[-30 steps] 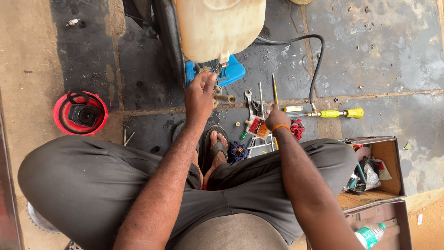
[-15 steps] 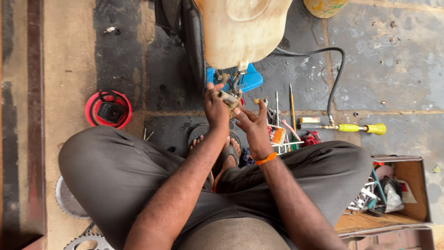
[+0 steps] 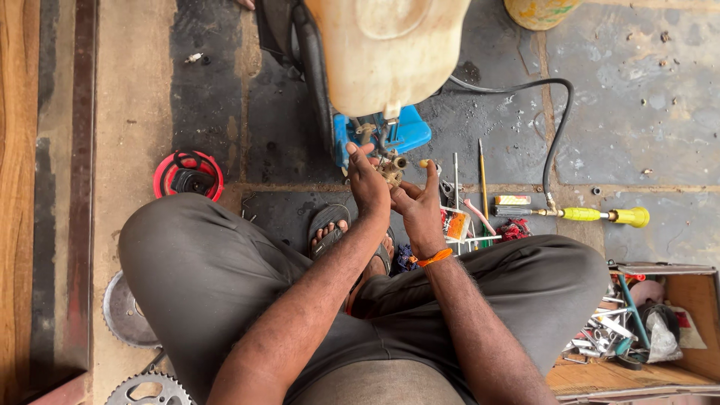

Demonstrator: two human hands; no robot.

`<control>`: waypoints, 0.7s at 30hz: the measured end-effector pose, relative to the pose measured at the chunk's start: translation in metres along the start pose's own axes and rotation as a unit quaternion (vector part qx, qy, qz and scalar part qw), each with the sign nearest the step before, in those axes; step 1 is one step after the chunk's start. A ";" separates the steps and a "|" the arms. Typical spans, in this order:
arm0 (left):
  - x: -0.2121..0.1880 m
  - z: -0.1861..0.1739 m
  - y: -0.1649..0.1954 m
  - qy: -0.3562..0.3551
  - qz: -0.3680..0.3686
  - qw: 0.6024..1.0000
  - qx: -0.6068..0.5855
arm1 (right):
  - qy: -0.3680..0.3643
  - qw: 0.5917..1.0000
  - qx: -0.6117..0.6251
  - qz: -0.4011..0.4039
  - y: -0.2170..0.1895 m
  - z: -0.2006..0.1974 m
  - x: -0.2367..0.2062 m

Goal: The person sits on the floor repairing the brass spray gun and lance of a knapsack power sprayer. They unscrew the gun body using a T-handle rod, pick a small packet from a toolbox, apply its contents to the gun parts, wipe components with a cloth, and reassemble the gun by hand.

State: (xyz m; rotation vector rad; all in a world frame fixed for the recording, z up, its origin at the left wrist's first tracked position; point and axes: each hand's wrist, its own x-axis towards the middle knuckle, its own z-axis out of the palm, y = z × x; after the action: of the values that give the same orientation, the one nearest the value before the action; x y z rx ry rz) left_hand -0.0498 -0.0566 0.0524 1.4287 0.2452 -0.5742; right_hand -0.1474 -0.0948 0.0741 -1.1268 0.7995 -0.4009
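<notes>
A cream plastic tank [image 3: 382, 52] with a blue base [image 3: 409, 131] stands on the floor in front of me. Below it sits a small brass fitting [image 3: 391, 168]. My left hand [image 3: 367, 182] grips that fitting from the left. My right hand [image 3: 418, 206] is raised beside it, thumb and finger pinching a tiny yellowish piece [image 3: 424, 163]. An orange band circles my right wrist. A black hose [image 3: 556, 131] runs from the tank to a yellow spray handle [image 3: 600, 215]. I sit cross-legged in grey trousers, a sandalled foot below my hands.
Loose hand tools [image 3: 469, 202] lie right of my hands. An open wooden box of tools [image 3: 645, 322] stands at the right. A red round lid with a black part [image 3: 188, 176] lies at the left; toothed sprockets [image 3: 142, 386] sit bottom left. A yellow bucket [image 3: 541, 11] is at the top.
My right hand left the tools on the floor and rose to the fitting beside my left hand. The view shifted, so everything now sits further right in the frame.
</notes>
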 end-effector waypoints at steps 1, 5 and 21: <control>-0.002 0.002 0.000 -0.010 -0.014 1.000 0.000 | 0.010 1.000 0.001 0.002 0.001 -0.004 0.002; -0.006 0.007 0.003 -0.113 -0.037 0.993 -0.027 | 0.010 0.999 0.045 0.007 0.003 -0.025 0.013; -0.030 -0.012 0.021 -0.292 0.088 0.952 0.027 | 0.126 0.894 -0.309 -0.298 -0.048 -0.037 -0.030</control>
State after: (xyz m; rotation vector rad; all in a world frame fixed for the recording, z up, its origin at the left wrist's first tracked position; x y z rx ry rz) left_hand -0.0622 -0.0370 0.0835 1.2555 -0.3675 -0.8304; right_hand -0.1900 -0.1179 0.1210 -1.9608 0.8180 -0.8562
